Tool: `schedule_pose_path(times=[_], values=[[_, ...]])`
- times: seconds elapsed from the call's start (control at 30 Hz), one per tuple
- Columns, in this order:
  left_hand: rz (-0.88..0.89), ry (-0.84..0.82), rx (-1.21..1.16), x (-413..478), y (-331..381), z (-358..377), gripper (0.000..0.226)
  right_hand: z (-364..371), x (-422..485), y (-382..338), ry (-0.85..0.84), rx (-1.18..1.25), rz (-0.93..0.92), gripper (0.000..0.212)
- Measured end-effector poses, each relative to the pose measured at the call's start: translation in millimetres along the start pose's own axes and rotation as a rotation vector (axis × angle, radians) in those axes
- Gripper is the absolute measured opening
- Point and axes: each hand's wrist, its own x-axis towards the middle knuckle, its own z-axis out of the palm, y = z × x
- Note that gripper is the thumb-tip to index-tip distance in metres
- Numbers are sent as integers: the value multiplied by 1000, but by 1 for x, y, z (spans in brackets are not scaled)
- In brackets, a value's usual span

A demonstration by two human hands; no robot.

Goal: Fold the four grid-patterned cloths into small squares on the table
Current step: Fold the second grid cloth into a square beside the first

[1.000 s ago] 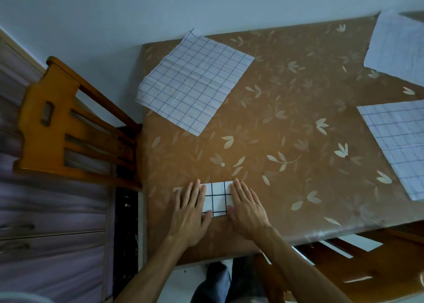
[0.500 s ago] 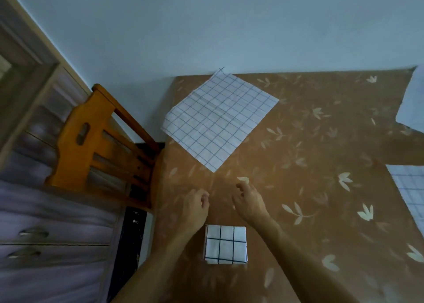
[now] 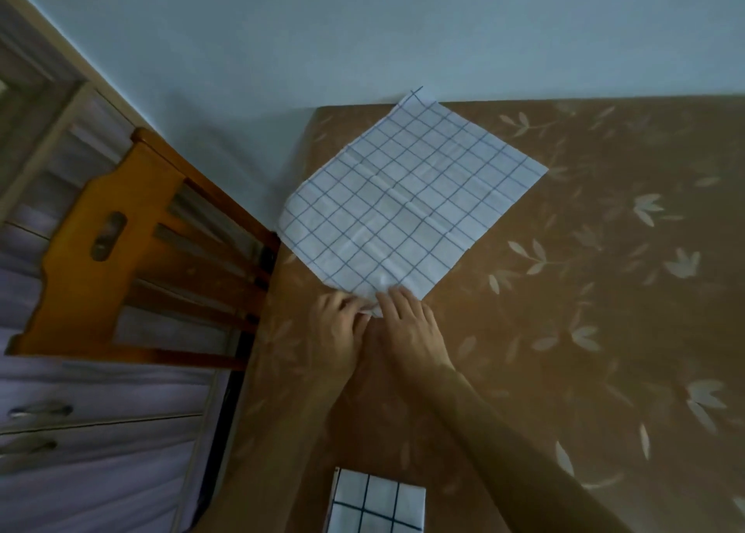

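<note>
A white cloth with a blue grid (image 3: 407, 206) lies unfolded like a diamond at the table's far left corner, one tip reaching the wall. My left hand (image 3: 336, 333) and my right hand (image 3: 407, 327) meet at its near corner, fingers pinching the fabric there. A cloth folded into a small square (image 3: 377, 504) rests on the table close to me, between my forearms, partly cut off by the frame's bottom edge.
The table (image 3: 564, 331) has a brown cover with pale leaf prints. An orange wooden chair (image 3: 133, 258) stands against its left side. Grey drawers (image 3: 92, 431) sit at lower left, and a pale blue wall runs behind.
Both hands left the folded square, reached forward and took hold of the unfolded cloth's near corner. The view has shifted forward, so the cloths at the right are out of frame.
</note>
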Motion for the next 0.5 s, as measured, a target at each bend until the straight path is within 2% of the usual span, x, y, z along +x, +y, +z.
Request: schedule_pose_path(times=[0.07,0.2,0.3,0.4,0.5], values=[[50,18,18,-3,3,0,34,1,5,1,51,33,-6,50],[80,29,-61,-20,23,-6,35,-2,0,12,86,69,-6,18],[117,15,-91,-36,32,-11,29,-16,-16,26,57,160,29,18],[177,-50,-32,-50,34,-19,45,-42,-44,41,22,262,36,17],[163,-59,15,-61,29,-27,49,-65,-77,57,7,296,27,24]])
